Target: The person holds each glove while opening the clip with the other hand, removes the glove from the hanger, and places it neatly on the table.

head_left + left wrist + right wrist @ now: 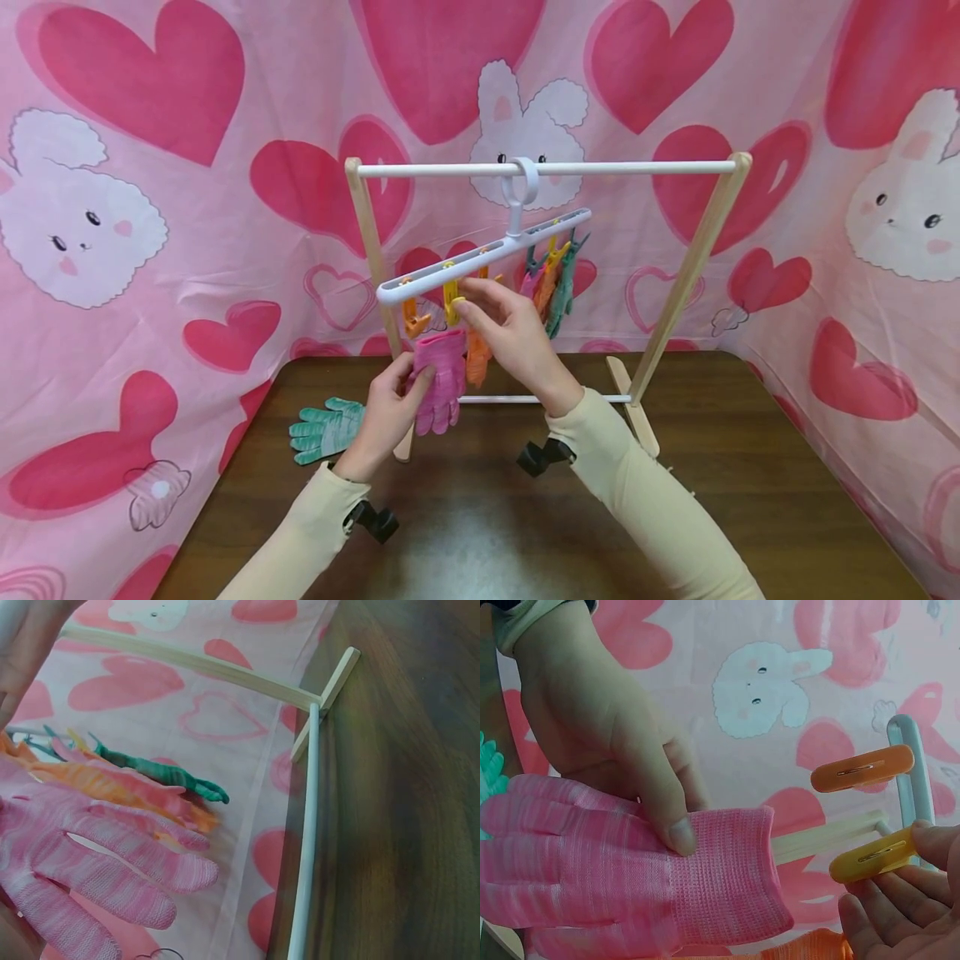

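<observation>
Head view. Pink glove [441, 379] is held up by left hand [386, 417], thumb laid on its cuff area, fingers of glove hanging down. Yellow clip [452, 302] is pinched by right hand [510, 329] just above glove. Clip is hung from white clip hanger [480, 257], which is tilted, its hook looped over top bar of wooden rack [547, 168]. Orange clip [411, 317] is seen at hanger's near end; orange, pink & green gloves [555, 287] are clipped further along. Teal glove [326, 429] is laid flat on brown table [750, 467], left of rack's foot. Heart-and-bunny cloth [150, 208] is hung behind.
</observation>
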A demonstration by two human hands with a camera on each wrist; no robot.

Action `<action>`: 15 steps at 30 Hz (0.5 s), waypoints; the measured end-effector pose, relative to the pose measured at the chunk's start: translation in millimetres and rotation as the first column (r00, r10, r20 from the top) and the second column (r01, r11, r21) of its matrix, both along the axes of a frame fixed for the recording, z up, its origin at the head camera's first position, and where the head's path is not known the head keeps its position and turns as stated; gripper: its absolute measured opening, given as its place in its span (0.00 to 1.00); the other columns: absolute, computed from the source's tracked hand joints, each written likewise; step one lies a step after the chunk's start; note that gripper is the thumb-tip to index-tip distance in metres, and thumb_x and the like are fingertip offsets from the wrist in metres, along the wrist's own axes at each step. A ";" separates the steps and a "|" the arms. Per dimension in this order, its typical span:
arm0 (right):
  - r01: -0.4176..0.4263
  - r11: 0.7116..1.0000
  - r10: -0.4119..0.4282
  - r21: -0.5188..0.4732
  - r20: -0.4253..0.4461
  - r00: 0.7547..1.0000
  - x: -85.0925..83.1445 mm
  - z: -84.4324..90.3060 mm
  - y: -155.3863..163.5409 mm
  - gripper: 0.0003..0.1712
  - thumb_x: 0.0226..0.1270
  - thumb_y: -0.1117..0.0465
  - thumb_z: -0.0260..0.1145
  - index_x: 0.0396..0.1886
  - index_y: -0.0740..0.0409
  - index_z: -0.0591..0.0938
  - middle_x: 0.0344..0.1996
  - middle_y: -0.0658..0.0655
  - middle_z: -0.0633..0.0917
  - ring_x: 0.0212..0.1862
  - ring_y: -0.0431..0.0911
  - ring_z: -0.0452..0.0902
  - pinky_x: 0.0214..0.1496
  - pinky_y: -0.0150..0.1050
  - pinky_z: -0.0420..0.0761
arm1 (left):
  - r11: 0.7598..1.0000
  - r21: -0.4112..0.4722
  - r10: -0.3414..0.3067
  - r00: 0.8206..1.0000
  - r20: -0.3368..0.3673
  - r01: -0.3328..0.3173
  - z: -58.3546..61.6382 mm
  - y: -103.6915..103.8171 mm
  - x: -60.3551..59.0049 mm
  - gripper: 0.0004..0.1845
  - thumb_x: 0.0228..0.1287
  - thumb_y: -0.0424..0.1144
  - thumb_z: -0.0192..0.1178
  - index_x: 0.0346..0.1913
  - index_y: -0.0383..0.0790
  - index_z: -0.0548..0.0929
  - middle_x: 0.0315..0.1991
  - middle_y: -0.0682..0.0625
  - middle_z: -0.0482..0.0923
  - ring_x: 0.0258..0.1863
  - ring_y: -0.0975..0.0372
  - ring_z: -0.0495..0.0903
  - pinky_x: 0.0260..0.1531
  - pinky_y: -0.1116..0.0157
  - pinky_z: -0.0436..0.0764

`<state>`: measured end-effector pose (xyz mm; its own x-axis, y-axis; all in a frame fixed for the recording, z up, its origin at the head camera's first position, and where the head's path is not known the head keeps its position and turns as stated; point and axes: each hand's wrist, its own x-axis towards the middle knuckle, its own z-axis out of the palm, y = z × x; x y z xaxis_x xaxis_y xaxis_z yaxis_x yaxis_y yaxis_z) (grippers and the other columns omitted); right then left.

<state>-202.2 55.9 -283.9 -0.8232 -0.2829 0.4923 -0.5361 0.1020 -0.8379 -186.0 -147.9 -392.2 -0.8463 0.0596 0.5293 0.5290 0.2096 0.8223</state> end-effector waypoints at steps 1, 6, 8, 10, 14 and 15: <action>-0.003 1.000 0.003 -0.002 0.000 1.000 0.5 0.1 -0.2 0.22 0.77 0.60 0.66 0.67 0.61 0.80 0.59 0.58 0.86 0.59 0.49 0.83 0.60 0.42 0.83 | 1.000 0.002 0.001 1.000 0.004 -0.001 -0.9 -0.5 -0.3 0.06 0.75 0.33 0.62 0.49 0.35 0.85 0.33 0.43 0.81 0.29 0.63 0.75 0.30 0.71 0.76; -0.004 1.000 0.004 -0.015 -0.014 1.000 3.9 1.0 0.8 0.23 0.77 0.61 0.66 0.68 0.61 0.80 0.59 0.58 0.86 0.59 0.49 0.84 0.61 0.43 0.82 | 1.000 0.012 -0.006 1.000 0.026 0.005 -3.7 -3.2 1.0 0.07 0.75 0.33 0.62 0.50 0.36 0.84 0.33 0.43 0.81 0.29 0.63 0.74 0.30 0.70 0.76; -0.001 1.000 0.001 -0.022 -0.028 1.000 4.8 1.2 2.3 0.23 0.77 0.62 0.66 0.68 0.62 0.80 0.59 0.59 0.86 0.59 0.49 0.84 0.61 0.42 0.82 | 1.000 0.006 -0.003 1.000 0.027 0.003 -4.6 -4.5 1.9 0.07 0.75 0.33 0.62 0.50 0.36 0.85 0.33 0.43 0.81 0.28 0.62 0.74 0.30 0.70 0.76; -0.001 1.000 -0.001 -0.028 -0.044 0.999 5.3 1.3 4.4 0.23 0.77 0.63 0.66 0.68 0.62 0.79 0.60 0.59 0.85 0.60 0.49 0.83 0.61 0.42 0.82 | 1.000 -0.002 0.005 1.000 0.028 -0.005 -5.8 -6.2 2.5 0.07 0.75 0.34 0.63 0.50 0.37 0.85 0.31 0.44 0.80 0.28 0.62 0.74 0.29 0.70 0.75; -0.018 0.999 0.015 -0.047 -0.065 0.998 5.7 1.5 10.1 0.23 0.77 0.64 0.65 0.68 0.62 0.79 0.62 0.58 0.84 0.63 0.48 0.82 0.63 0.41 0.80 | 1.000 -0.010 0.012 0.999 0.030 -0.011 -8.2 -10.4 3.4 0.06 0.75 0.34 0.63 0.49 0.38 0.85 0.29 0.46 0.77 0.26 0.62 0.73 0.27 0.69 0.74; -0.019 0.998 0.016 -0.051 -0.068 0.998 5.4 1.2 11.8 0.23 0.77 0.65 0.65 0.68 0.62 0.79 0.62 0.58 0.84 0.63 0.48 0.82 0.64 0.41 0.80 | 1.000 -0.010 0.013 0.999 0.031 -0.013 -8.8 -11.3 3.6 0.06 0.75 0.34 0.63 0.49 0.38 0.85 0.29 0.46 0.77 0.26 0.62 0.73 0.27 0.69 0.74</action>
<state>-196.8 67.7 -282.7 -0.7830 -0.2697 0.5606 -0.5926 0.0494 -0.8039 -182.4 -159.3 -401.0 -0.8630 0.0535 0.5024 0.5006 0.2244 0.8361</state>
